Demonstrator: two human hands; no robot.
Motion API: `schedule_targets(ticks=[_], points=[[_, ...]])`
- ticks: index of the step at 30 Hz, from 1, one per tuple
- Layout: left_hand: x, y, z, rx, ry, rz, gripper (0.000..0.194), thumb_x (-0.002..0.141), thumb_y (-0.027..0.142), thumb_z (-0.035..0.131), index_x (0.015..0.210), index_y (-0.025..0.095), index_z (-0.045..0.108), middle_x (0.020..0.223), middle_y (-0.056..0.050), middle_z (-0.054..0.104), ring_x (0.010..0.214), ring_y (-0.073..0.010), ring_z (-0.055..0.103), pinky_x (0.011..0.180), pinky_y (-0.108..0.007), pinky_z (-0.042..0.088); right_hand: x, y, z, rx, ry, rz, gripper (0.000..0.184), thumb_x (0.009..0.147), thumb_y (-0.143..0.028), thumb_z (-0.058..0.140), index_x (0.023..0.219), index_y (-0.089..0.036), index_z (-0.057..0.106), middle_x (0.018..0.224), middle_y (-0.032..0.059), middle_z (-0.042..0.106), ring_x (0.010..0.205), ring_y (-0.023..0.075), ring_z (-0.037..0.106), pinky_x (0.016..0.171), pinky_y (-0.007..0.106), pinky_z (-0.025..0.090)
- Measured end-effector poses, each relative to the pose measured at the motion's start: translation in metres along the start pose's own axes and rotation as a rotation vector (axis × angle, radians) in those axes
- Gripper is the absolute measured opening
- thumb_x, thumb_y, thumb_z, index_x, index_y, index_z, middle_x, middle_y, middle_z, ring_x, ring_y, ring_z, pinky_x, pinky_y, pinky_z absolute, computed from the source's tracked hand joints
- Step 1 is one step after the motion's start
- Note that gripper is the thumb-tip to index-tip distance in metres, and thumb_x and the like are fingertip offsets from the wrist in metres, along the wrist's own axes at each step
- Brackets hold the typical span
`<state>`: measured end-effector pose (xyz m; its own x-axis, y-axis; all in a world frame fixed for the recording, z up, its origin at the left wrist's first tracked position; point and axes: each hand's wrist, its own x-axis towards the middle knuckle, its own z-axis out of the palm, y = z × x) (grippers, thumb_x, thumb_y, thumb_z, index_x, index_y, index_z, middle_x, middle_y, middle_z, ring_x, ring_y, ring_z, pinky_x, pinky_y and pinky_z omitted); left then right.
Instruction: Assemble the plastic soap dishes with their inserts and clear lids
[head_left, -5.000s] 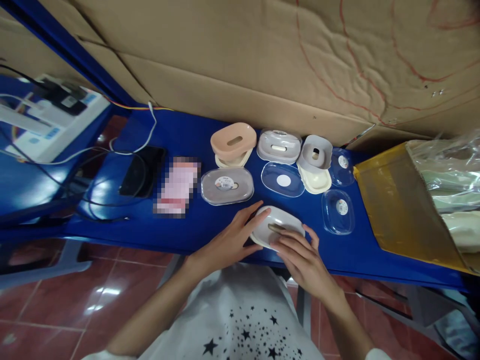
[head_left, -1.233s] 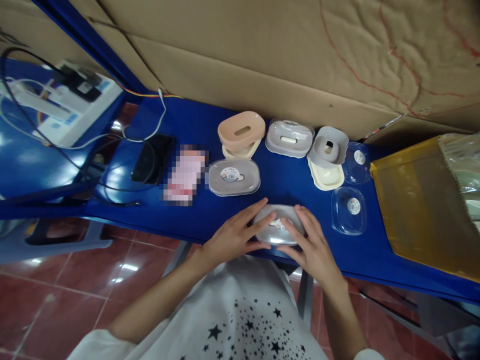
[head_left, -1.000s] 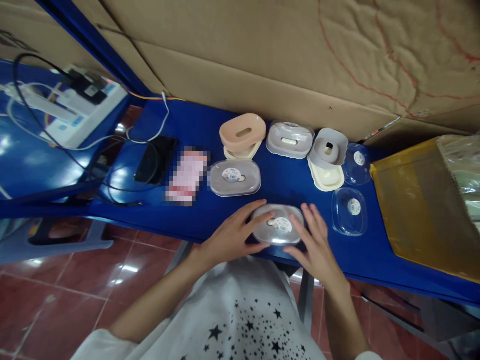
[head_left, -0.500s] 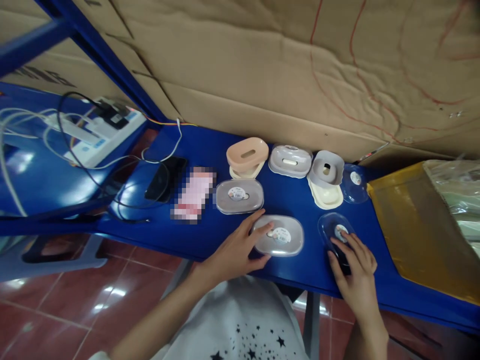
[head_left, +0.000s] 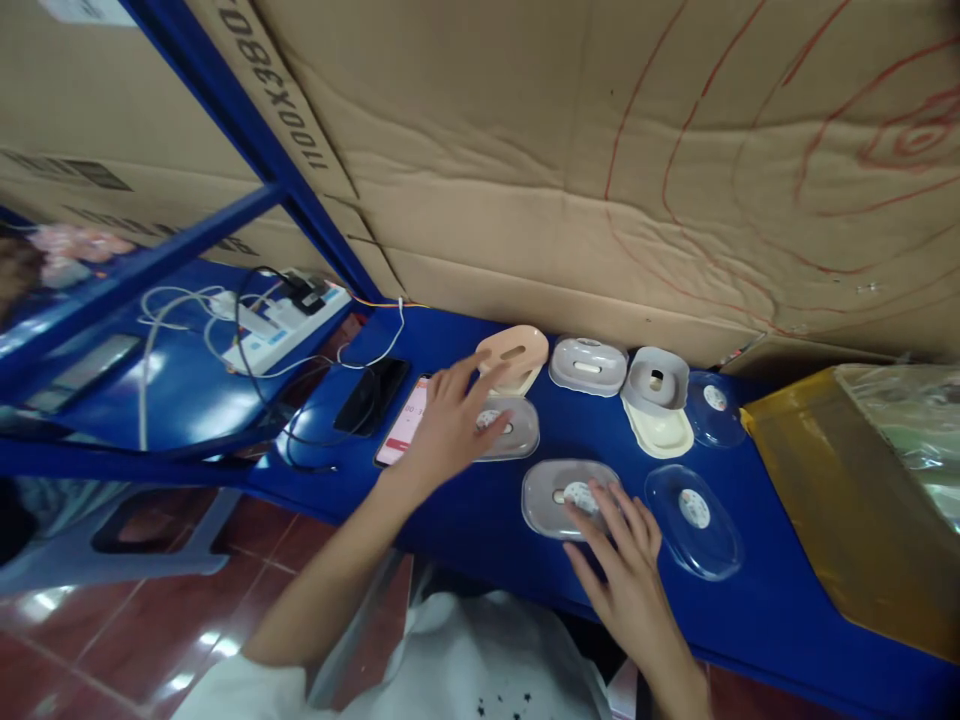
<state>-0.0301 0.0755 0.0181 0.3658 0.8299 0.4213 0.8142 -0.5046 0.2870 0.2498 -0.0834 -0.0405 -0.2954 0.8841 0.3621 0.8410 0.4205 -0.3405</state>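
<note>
Broadly, a blue table (head_left: 457, 535) lies below, a taped box (head_left: 810, 490) right of my right hand (head_left: 621, 550). My left hand (head_left: 442, 430), fingers spread, is over the far lidded dish (head_left: 517, 442); my right, also spread, has fingertips on the near lidded dish (head_left: 544, 497). Beside my left hand: a phone (head_left: 401, 436).

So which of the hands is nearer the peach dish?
Left. The left hand is right at the peach dish, fingers over its near-left edge; contact unclear. The right hand is farther off, at the front grey dish.
</note>
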Motion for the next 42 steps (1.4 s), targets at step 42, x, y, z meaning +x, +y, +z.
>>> schedule_targets(ticks=[42], points=[[0.027,0.024,-0.014,-0.185,-0.215,-0.118,0.092,0.091,0.038,0.080,0.167,0.030,0.030,0.163,-0.015,0.045,0.150,-0.0364,0.052,0.123,-0.054,0.047,-0.003,0.011,0.014,-0.099,0.124,0.297,0.056,0.110,-0.033,0.055,0.164,-0.038,0.044,0.170,0.0118,0.046,0.159,0.0405,0.039,0.119,0.068,0.039]])
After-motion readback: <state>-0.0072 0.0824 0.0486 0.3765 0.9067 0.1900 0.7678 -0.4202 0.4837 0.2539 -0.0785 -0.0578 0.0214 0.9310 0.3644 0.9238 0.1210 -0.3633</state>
